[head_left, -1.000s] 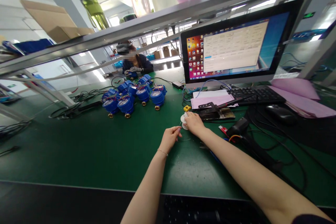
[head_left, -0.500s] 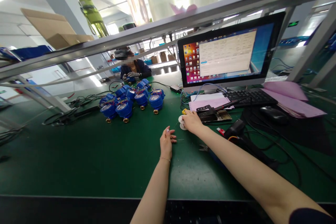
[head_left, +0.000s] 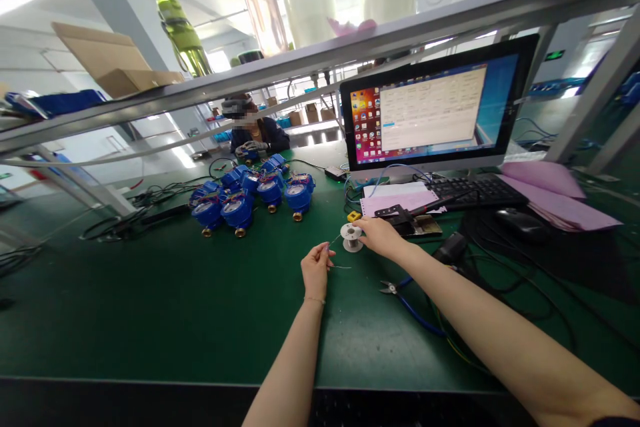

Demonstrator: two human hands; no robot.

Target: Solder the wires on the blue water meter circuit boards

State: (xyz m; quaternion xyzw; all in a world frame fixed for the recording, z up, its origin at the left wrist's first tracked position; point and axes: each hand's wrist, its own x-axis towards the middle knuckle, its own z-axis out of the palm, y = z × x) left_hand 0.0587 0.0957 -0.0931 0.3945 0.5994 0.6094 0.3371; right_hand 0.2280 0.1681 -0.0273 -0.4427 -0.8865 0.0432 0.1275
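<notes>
A white spool of solder wire (head_left: 352, 239) stands on the green tabletop in front of the monitor. My right hand (head_left: 380, 236) reaches in from the right, its fingers closed on the spool's right edge. Thin wire runs from the spool to my left hand (head_left: 315, 268), where thumb and forefinger pinch it; a loose wire end sticks out to the right below those fingers. Just behind the spool lies a small yellow block (head_left: 354, 216). Diagonal cutters with blue handles (head_left: 417, 313) lie spread under my right forearm, jaws toward the left.
Several blue meters (head_left: 237, 210) with brass fittings cluster at the left. A monitor (head_left: 440, 100), keyboard (head_left: 475, 191), mouse (head_left: 520, 219) and pink papers (head_left: 560, 197) stand right. Black cables cross the table. A shelf (head_left: 300, 57) spans overhead. Another person (head_left: 260, 133) works opposite.
My left fingers have closed into a pinch on the wire. The spool has tipped more upright, and my right hand has shifted to its right edge. The cutters show more fully.
</notes>
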